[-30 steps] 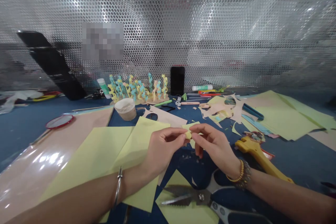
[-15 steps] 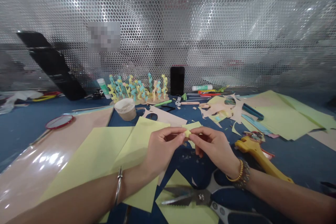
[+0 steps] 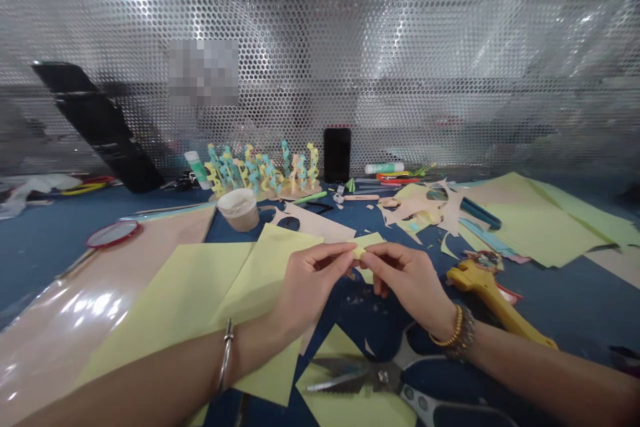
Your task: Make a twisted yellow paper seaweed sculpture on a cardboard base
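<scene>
The left hand (image 3: 310, 283) and the right hand (image 3: 407, 280) meet above the middle of the blue worktop (image 3: 350, 310), their fingertips clamped together in a tight grip on a small folded yellow paper piece (image 3: 359, 253). Only a sliver of it shows between them. Compared with a second ago, the right hand sits lower and flatter, more level with the left, and the two hands close in more snugly around the piece. The head view has hardly shifted.

A silver bangle (image 3: 229, 357) circles the left wrist; a gold bangle (image 3: 453, 327) sits on the right. Pale yellow paper sheets (image 3: 240, 280) lie under and beside the left hand. Below the hands, pinking shears (image 3: 360, 373) rest partly on a yellow sheet, and a yellow-handled rotary cutter (image 3: 487, 297) lies just right of the right hand. Toward the back edge of the worktop stand a paper cup (image 3: 238, 209), colourful paper cut-outs (image 3: 263, 173), a glue stick (image 3: 197, 169) and an upright phone (image 3: 337, 155).
</scene>
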Motion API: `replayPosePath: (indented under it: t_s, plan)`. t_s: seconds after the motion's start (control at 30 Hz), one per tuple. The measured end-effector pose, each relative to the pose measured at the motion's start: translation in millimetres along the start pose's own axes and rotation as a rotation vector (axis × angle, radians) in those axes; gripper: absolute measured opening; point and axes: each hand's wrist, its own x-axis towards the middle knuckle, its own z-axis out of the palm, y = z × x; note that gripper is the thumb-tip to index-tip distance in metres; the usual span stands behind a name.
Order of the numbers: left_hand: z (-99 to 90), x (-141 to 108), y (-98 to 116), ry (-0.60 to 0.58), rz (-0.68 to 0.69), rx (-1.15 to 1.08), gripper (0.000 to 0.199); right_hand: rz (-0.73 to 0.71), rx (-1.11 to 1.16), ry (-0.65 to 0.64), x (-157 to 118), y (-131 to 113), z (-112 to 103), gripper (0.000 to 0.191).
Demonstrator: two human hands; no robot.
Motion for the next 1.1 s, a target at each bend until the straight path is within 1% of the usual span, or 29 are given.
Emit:
replayPosePath:
  t_s: [0.17, 0.27, 0.37, 0.47, 0.53, 0.63, 0.73, 0.87, 0.97, 1.1]
  plan:
    - [1.0, 0.4, 2.4, 0.031, -0.03, -0.038, 0.015, -0.044, -0.049, -0.005, -2.0, 1.6, 0.0, 0.026]
    - [0.3, -0.3, 3.8, 0.022, 0.015, 0.008, 0.012, -0.046, -0.056, 0.002, -1.4, 3.0, 0.5, 0.026]
    - [-0.8, -1.4, 2.5, -0.002, 0.092, 0.089, 0.009, -0.021, -0.048, 0.014, 0.1, 3.1, 0.6, 0.024]
    - [-1.3, -2.1, -0.4, -0.025, 0.149, 0.14, 0.013, 0.007, -0.035, 0.038, 0.6, 1.4, 0.5, 0.024]
    - [-1.3, -2.2, -2.0, -0.045, 0.151, 0.137, 0.017, 0.013, -0.028, 0.043, 0.5, 0.2, 0.5, 0.024]
    - [-1.3, -2.0, -2.6, -0.065, 0.158, 0.143, 0.019, -0.014, -0.055, 0.008, 0.2, 0.1, 0.2, 0.026]
    - [-1.4, -2.2, -2.4, -0.073, 0.202, 0.175, 0.019, -0.034, -0.07, -0.044, 0.6, 1.2, -0.8, 0.028]
    - [-1.8, -2.7, -3.9, -0.11, 0.213, 0.164, 0.027, -0.021, -0.007, -0.08, 0.6, 0.5, -2.4, 0.029]
    - [-2.9, -1.9, -5.2, -0.096, 0.262, 0.214, 0.026, -0.029, 0.015, -0.118, 0.4, -1.1, -2.7, 0.034]
    - [-4.9, -1.3, -3.9, -0.107, 0.324, 0.313, 0.026, -0.034, 0.072, -0.109, 1.1, -2.0, -2.4, 0.034]
